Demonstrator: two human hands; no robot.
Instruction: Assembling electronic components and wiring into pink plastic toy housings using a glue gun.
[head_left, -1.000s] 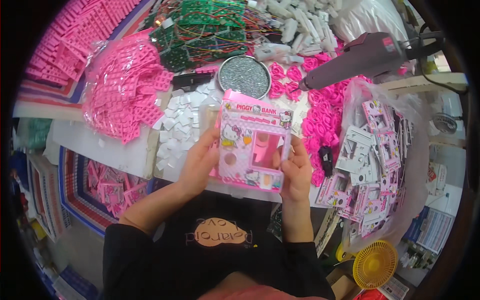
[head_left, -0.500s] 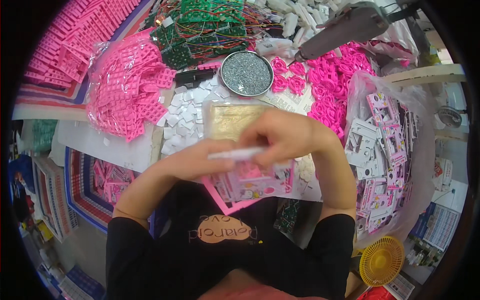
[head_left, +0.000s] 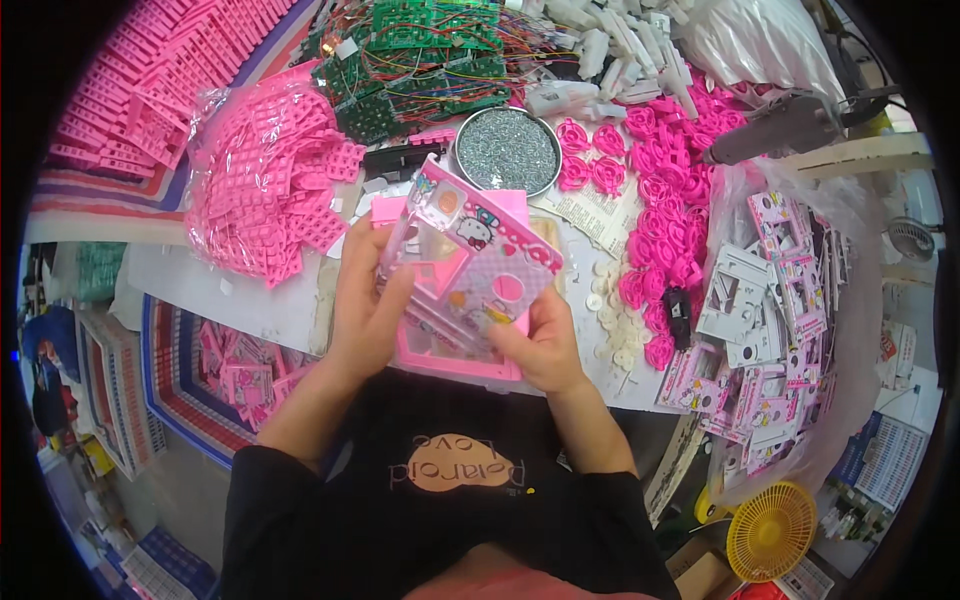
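Observation:
A pink plastic panel point(head_left: 510, 272) printed with cartoon cats, with a round hole and clear window-like areas, is held tilted over the table edge. My left hand point(head_left: 362, 305) grips its left side, thumb in front and fingers mostly hidden behind. At the lower right corner my right hand point(head_left: 540, 348) pinches the panel with its thumb on the printed face. Directly beneath lies a pink plastic casing point(head_left: 455, 366), largely covered by the panel. Whether the fingers also touch this casing, I cannot tell.
A round metal dish point(head_left: 508, 150) of small screws stands behind the panel. Bagged pink parts point(head_left: 265, 180) lie left, pink ring-shaped parts point(head_left: 660, 210) right. An electric screwdriver point(head_left: 780, 130) hangs at upper right. Green circuit boards point(head_left: 430, 50) with wires fill the back. Printed panels point(head_left: 780, 330) crowd a bag.
My hands have moved apart, and a blurred thin piece between them is no longer seen edge-on. The printed panel now shows tilted face up. The hanging screwdriver has swung right and down.

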